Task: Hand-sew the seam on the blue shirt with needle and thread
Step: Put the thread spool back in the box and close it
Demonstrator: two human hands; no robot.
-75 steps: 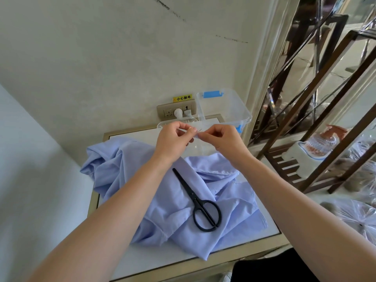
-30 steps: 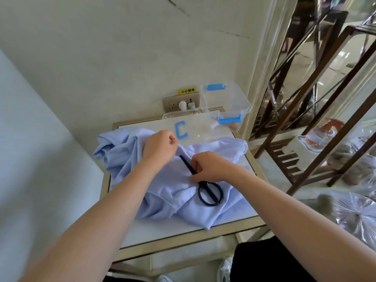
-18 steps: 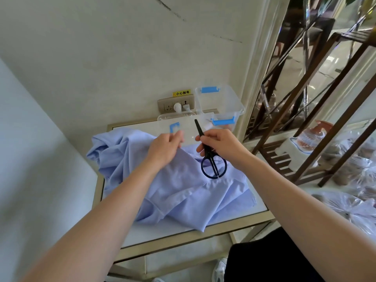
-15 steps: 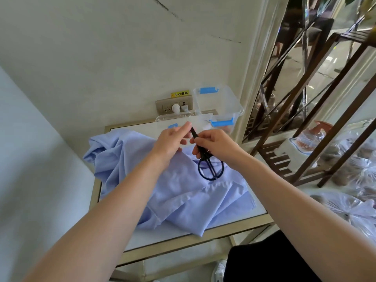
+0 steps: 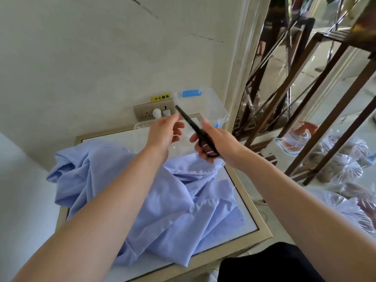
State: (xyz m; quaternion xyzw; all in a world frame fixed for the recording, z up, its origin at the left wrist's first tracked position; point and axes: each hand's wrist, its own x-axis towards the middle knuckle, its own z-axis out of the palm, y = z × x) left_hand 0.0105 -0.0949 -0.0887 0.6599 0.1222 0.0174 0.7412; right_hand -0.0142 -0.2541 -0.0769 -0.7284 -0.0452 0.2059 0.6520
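**While the scissors [image 5: 191, 123] are raised, the blue shirt [image 5: 162, 210] lies on the table [image 5: 261, 222]**

Where you stand, the table carries the blue shirt, crumpled, beneath both hands. Your right hand [image 5: 215, 143] grips the scissors by the handles, blades together. Your left hand [image 5: 162, 135] brings its fingertips [image 5: 175, 118] together beside the blade; whether they pinch thread cannot be told.

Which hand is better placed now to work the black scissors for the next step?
The right hand: it grips the scissors by the handles, with the blade near the left hand.
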